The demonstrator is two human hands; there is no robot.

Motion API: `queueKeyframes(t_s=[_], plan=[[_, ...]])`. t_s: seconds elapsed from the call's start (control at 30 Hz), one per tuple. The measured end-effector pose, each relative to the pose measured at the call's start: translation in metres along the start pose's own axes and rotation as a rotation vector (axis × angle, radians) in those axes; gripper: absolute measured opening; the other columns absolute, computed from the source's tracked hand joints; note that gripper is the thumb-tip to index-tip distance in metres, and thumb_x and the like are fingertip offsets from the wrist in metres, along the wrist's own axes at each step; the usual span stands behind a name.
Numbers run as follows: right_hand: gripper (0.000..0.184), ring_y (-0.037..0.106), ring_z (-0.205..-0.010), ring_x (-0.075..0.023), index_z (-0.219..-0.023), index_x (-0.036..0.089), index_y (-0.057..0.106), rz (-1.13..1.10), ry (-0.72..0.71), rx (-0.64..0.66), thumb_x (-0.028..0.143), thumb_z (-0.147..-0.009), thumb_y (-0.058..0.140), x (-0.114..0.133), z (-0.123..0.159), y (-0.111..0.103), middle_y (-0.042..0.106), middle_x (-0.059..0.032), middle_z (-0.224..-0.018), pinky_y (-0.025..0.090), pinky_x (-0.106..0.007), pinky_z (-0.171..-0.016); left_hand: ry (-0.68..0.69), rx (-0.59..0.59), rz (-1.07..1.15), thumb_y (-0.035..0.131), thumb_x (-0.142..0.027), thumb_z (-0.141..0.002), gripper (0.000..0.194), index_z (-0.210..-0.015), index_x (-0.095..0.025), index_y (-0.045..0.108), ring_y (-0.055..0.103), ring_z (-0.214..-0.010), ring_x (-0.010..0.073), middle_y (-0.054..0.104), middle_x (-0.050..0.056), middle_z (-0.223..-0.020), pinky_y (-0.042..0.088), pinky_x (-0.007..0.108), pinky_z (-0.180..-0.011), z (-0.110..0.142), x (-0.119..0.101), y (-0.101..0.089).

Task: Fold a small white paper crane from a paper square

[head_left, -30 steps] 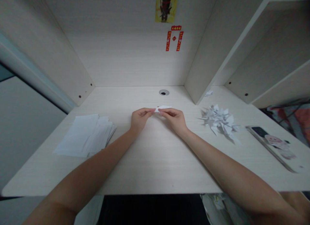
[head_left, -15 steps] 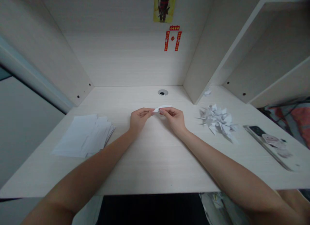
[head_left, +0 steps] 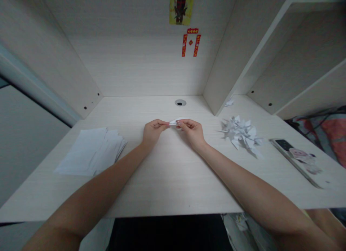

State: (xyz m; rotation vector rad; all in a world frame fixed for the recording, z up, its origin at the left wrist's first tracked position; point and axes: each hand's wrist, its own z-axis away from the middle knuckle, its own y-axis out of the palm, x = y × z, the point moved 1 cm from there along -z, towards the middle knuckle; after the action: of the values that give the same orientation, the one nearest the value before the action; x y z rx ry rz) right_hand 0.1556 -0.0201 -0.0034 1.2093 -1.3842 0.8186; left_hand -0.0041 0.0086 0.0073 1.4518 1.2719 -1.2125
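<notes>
A small folded piece of white paper is held just above the desk, near the middle of the head view. My left hand pinches its left end between thumb and fingers. The right end sits in the pinch of my right hand, whose fingers hide part of it. To the left lies a spread stack of white paper sheets. On the right is a heap of folded white paper pieces with pointed ends.
A phone in a decorated case lies on the desk's right side. Behind my hands is a round cable hole. A vertical divider panel rises at the back right, with a paper scrap beside it. Patterned cloth lies far right.
The whole view has shifted slightly, so the things appear a little further left. Both hands keep their pinch on the folded paper, with little visible movement.
</notes>
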Motion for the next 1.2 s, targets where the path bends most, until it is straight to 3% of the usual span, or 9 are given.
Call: queueKeyframes(t_s=[0.27,0.6,1.0,1.2], plan=[[0.021,0.067,-0.077,-0.0183,-0.076,0.021,0.075,0.019,-0.112,0.009,0.039,-0.065,0.075,0.0008,0.0015,-0.0019,0.075,-0.0048,-0.084,0.051,-0.033,-0.078,-0.060,0.069,0.055,0.081,-0.037,-0.058,0.037,-0.087,-0.018,0.071,0.064,-0.070,0.0145,0.073,0.003,-0.076,0.047,0.026,-0.070,0.0041,-0.0035,0.0035],[0.018,0.067,-0.075,-0.0188,-0.077,0.022,0.076,0.083,-0.139,0.041,0.036,-0.067,0.075,0.0007,0.0036,0.0001,0.075,-0.0048,-0.082,0.051,-0.034,-0.077,0.001,0.033,0.041,0.077,-0.038,-0.062,0.028,-0.081,-0.017,0.073,0.059,-0.065,0.0116,0.071,0.003,-0.071,0.045,0.024,-0.065,0.0015,0.0046,0.0017],[0.020,0.065,-0.071,-0.0167,-0.074,0.021,0.075,-0.030,-0.037,0.029,0.037,-0.062,0.078,0.0024,0.0034,0.0015,0.074,-0.0037,-0.078,0.051,-0.033,-0.074,0.006,0.037,-0.002,0.076,-0.038,-0.064,0.025,-0.078,-0.017,0.072,0.062,-0.069,0.0139,0.072,0.003,-0.075,0.048,0.026,-0.069,0.0019,0.0036,0.0034],[0.021,0.067,-0.076,-0.0180,-0.075,0.022,0.075,0.002,-0.077,0.031,0.038,-0.063,0.077,0.0007,0.0023,0.0001,0.075,-0.0042,-0.082,0.051,-0.034,-0.079,0.028,0.069,0.027,0.076,-0.036,-0.066,0.026,-0.082,-0.017,0.070,0.067,-0.078,0.0162,0.073,0.005,-0.083,0.050,0.028,-0.077,0.0058,-0.0028,0.0054]])
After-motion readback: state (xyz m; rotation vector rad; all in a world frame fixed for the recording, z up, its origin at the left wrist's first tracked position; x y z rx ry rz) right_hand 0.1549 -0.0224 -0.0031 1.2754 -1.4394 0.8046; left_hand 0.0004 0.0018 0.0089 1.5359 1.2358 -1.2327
